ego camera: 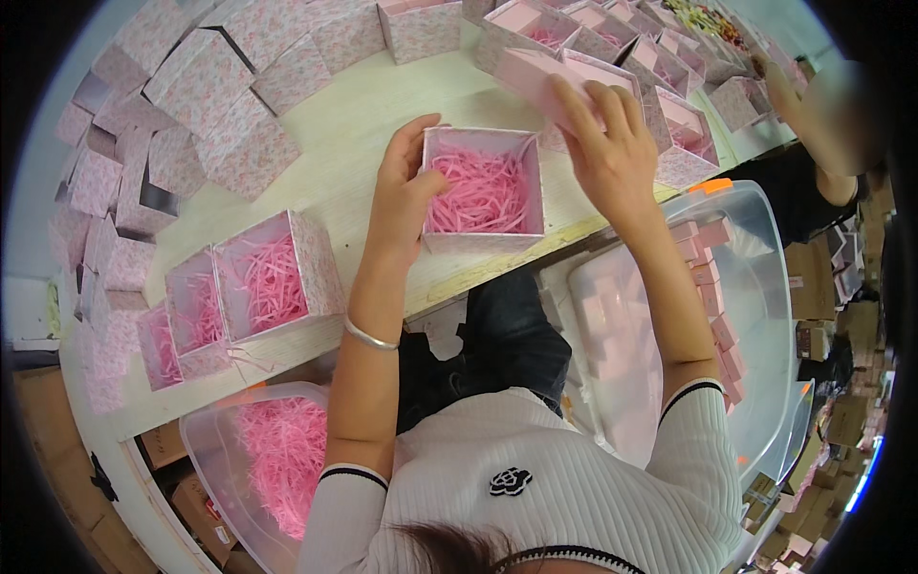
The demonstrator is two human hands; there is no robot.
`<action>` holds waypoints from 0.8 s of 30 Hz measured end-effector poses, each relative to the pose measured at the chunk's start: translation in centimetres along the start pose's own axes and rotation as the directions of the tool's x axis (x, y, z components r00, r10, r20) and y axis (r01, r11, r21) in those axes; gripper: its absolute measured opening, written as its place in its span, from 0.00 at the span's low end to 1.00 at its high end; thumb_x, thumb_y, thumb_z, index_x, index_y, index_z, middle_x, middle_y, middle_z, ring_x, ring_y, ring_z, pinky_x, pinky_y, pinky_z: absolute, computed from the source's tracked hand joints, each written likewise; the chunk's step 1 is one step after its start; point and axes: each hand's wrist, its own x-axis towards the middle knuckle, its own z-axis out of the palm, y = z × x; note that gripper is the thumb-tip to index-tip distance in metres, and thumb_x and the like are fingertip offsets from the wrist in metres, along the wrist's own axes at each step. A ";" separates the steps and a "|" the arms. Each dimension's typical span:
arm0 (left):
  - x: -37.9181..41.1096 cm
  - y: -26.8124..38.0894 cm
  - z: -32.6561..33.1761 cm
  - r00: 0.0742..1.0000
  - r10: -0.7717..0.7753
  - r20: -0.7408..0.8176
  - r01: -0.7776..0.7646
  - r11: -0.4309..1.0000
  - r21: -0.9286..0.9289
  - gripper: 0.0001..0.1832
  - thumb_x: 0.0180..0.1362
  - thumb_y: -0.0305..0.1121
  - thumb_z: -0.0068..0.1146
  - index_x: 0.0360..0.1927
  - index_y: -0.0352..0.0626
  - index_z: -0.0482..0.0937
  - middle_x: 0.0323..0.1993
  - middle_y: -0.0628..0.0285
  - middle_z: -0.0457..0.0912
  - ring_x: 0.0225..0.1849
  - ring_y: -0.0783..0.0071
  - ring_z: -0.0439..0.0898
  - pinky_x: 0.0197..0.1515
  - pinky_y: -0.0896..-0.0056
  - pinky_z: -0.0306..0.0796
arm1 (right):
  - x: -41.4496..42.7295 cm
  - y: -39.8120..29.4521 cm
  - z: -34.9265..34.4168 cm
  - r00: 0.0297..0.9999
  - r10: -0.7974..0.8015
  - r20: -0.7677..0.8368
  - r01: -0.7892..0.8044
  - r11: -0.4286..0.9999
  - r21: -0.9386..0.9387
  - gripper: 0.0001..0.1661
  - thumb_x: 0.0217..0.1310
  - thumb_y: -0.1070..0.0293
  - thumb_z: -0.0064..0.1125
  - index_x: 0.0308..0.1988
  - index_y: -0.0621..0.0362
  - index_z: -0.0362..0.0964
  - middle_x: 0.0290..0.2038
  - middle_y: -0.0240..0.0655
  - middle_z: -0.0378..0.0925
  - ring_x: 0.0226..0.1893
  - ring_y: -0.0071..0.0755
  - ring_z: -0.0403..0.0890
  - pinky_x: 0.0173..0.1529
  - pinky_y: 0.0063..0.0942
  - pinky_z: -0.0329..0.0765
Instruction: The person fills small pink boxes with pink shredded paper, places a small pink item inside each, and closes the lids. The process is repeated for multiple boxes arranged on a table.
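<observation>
My left hand (pixel 409 186) grips the left wall of an open floral cardboard box (pixel 484 242), its thumb over the rim. Pink shredded paper (pixel 480 190) fills that box, which stands near the table edge. Up and to the right of it, my right hand (pixel 609 136) holds a plain pink box (pixel 534 79), tilted, beside other floral boxes; its fingertips are on the far side, partly hidden. To the left of my left forearm stand several open floral boxes (pixel 323 280) in a row, with pink shredded paper inside.
Floral boxes (pixel 247 143) are stacked along the table's left and far sides. More filled boxes (pixel 685 136) stand at the right. A clear plastic bin (pixel 771 287) holds small pink boxes (pixel 710 298); another bin (pixel 215 466) holds pink shredded paper. A co-worker's arm (pixel 789 97) reaches in at the upper right.
</observation>
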 end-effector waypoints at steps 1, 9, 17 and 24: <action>-0.4 0.3 0.0 1.000 0.001 -0.028 0.000 1.000 0.019 0.34 0.39 0.17 0.41 0.56 0.42 0.61 0.49 0.56 0.69 0.45 0.73 0.69 0.45 0.79 0.64 | 0.3 -0.3 0.3 0.999 -0.034 0.016 0.033 0.999 0.015 0.29 0.37 0.72 0.62 0.47 0.48 0.69 0.35 0.34 0.70 0.34 0.36 0.71 0.33 0.28 0.72; -2.8 0.7 -0.5 0.976 0.090 -0.197 -0.092 0.996 -0.005 0.33 0.39 0.12 0.37 0.55 0.40 0.59 0.45 0.55 0.70 0.46 0.72 0.70 0.45 0.77 0.66 | 1.5 -4.5 -0.4 0.946 0.255 0.199 -0.311 0.551 0.774 0.25 0.47 0.69 0.61 0.48 0.57 0.68 0.37 0.37 0.71 0.36 0.33 0.72 0.37 0.25 0.70; -4.0 0.7 -1.3 0.977 0.075 -0.199 -0.071 0.997 0.025 0.32 0.40 0.13 0.38 0.55 0.41 0.59 0.45 0.55 0.68 0.45 0.72 0.69 0.43 0.78 0.65 | 1.5 -2.6 -0.1 0.676 0.647 0.352 -0.403 -0.076 0.912 0.26 0.55 0.67 0.55 0.53 0.60 0.61 0.42 0.37 0.72 0.41 0.26 0.74 0.47 0.22 0.69; -3.7 0.2 -0.8 0.978 0.079 -0.192 -0.095 0.992 -0.080 0.33 0.38 0.16 0.40 0.55 0.41 0.60 0.45 0.58 0.70 0.41 0.76 0.69 0.39 0.83 0.64 | 0.9 -4.4 -1.0 0.888 0.228 0.398 -0.443 0.201 0.874 0.27 0.50 0.70 0.59 0.52 0.60 0.64 0.46 0.38 0.69 0.43 0.29 0.70 0.49 0.25 0.66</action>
